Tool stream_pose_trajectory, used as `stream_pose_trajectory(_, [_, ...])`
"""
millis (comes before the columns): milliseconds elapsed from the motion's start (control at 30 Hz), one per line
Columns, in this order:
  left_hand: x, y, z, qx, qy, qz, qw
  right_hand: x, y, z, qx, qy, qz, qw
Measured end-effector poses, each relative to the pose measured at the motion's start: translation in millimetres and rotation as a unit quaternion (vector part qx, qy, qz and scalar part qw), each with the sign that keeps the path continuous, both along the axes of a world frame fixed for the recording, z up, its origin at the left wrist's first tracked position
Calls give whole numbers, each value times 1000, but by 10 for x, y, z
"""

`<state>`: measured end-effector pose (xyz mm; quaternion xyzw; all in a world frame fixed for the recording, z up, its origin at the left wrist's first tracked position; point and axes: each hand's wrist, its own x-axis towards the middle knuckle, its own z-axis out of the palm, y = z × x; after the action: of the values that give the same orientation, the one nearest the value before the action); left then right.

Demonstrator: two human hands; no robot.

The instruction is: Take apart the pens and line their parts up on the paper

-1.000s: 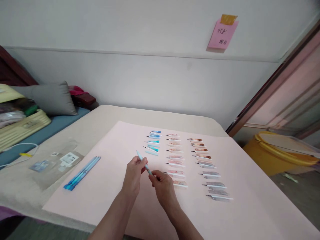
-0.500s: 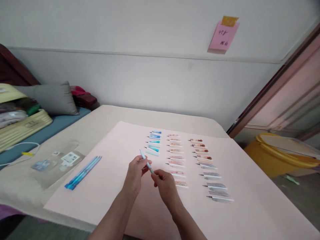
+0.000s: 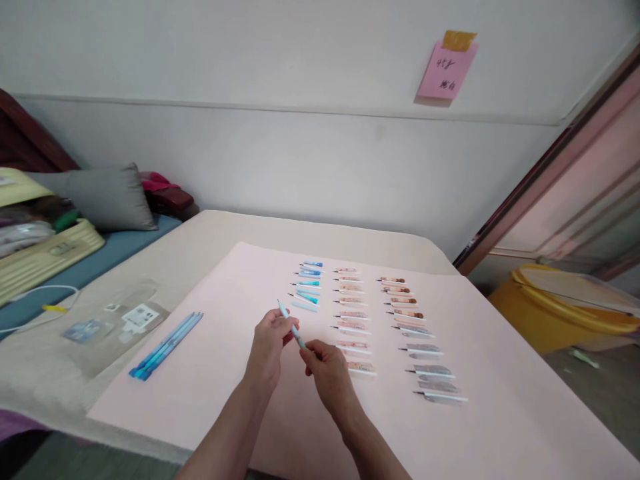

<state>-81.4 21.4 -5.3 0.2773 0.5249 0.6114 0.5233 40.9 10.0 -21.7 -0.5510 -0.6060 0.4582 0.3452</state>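
Note:
Between my two hands is a light blue pen, tilted with its tip up and to the left. My left hand pinches it near the middle, while my right hand grips its lower end. Just beyond my hands lies a column of blue pen parts, sleeves beside thin refills. To the right are a column of pinkish pen parts and another of brown and grey ones. Several blue pens lie bunched together at the left.
A pale pink sheet covers much of the cream table. Clear plastic packaging with labels lies at the left. Beyond it are a grey cushion and a yellow basket. A yellow bin stands at the right.
Both hands, with the pen between them, have shifted very slightly to the left. The laid-out parts have not moved.

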Motion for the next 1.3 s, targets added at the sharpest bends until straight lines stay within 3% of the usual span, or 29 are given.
stream_pose_trajectory(167, [-8, 5, 26, -9, 29, 26, 999, -21, 4, -25, 0, 11, 8, 1000])
stream_pose_trajectory(433, [-44, 63, -43, 5, 14, 2, 1000, -2, 20, -62, -19, 41, 5, 999])
stream_pose_trajectory(567, [-46, 59, -34, 13, 11, -5, 1000, -23, 15, -56, -88, 118, 8, 989])
stream_pose_trajectory(733, [-52, 44, -41, 32, -4, -22, 999, -14, -5, -16, -217, 249, 15, 944])
stream_pose_trajectory(967, [-55, 36, -31, 47, -38, -35, 998, 36, -8, -54, -329, 385, 58, 860])
stream_pose_trajectory(1033, [-54, 32, -33, 47, -44, -33, 997, 31, -9, -60, -339, 399, 60, 850])
stream_pose_trajectory(1300, [-111, 39, -32, 42, -50, -21, 998, -2, -53, -3, -264, 353, 40, 897])
